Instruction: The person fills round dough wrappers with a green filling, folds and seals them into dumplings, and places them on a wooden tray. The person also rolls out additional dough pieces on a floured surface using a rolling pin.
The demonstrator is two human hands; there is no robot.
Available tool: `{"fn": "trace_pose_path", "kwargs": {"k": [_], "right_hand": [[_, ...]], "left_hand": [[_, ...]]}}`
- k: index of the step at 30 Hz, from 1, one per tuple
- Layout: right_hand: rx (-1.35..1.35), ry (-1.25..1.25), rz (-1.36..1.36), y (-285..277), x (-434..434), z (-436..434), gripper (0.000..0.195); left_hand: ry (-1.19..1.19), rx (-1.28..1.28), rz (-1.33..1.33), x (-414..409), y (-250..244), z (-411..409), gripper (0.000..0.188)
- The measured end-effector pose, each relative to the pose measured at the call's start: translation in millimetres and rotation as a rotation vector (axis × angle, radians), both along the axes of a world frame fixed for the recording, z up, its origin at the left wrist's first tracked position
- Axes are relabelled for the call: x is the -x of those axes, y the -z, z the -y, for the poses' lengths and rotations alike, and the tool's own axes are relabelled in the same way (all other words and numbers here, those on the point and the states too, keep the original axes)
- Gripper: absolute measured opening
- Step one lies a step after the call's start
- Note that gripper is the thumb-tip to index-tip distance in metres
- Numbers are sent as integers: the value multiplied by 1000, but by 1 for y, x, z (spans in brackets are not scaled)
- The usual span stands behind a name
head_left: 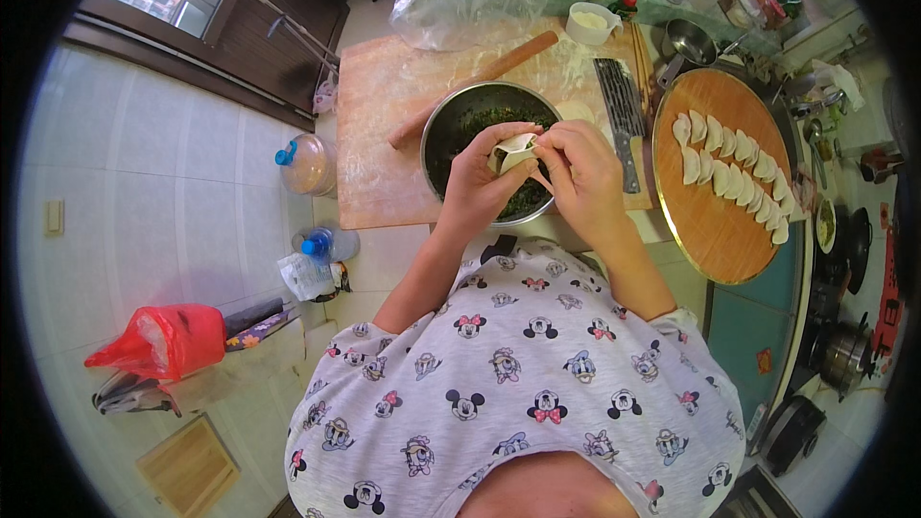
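Note:
Both hands hold a partly folded dumpling wrapper (pixel 516 151) over a steel mixing bowl (pixel 440 158). Dark green chopped filling (pixel 496 117) lies in the bowl, and a little green shows inside the wrapper. My left hand (pixel 483 176) cups the wrapper from the left, thumb in front. At its right edge, the fingertips of my right hand (pixel 586 169) pinch the dough. Behind my right hand, a pale dough wrapper (pixel 575 111) lies on the floured wooden board (pixel 378 187). My hands hide part of the bowl and filling.
A rolling pin (pixel 504 61) lies behind the bowl. Right of my right hand rests a cleaver (pixel 619 108). A round wooden board (pixel 709 230) at the right carries rows of folded dumplings (pixel 734 180). At the back are a plastic bag (pixel 468 7) and a white cup of flour (pixel 588 25).

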State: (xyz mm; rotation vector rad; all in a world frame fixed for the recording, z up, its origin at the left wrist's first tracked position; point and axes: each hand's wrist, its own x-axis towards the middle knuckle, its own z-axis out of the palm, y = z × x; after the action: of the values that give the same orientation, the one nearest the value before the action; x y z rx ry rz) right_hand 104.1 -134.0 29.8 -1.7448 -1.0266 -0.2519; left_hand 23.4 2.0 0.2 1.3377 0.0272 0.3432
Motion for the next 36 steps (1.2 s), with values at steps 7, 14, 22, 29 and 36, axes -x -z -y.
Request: {"fn": "trace_pose_path", "kwargs": {"k": [7, 14, 22, 29, 36], "right_hand": [[118, -102, -144, -17, -2, 2, 16], [101, -90, 196, -8, -1, -2, 18], [46, -50, 49, 9, -4, -5, 19], [76, -98, 81, -13, -3, -5, 21], [102, -32, 222, 2, -7, 1, 22]], "left_hand": [[-7, -121, -39, 3, 5, -5, 38], [-48, -259, -94, 4, 6, -7, 37], [-42, 76, -14, 1, 4, -5, 41], [62, 33, -10, 2, 14, -12, 37], [145, 184, 23, 0, 10, -4, 39]]}}
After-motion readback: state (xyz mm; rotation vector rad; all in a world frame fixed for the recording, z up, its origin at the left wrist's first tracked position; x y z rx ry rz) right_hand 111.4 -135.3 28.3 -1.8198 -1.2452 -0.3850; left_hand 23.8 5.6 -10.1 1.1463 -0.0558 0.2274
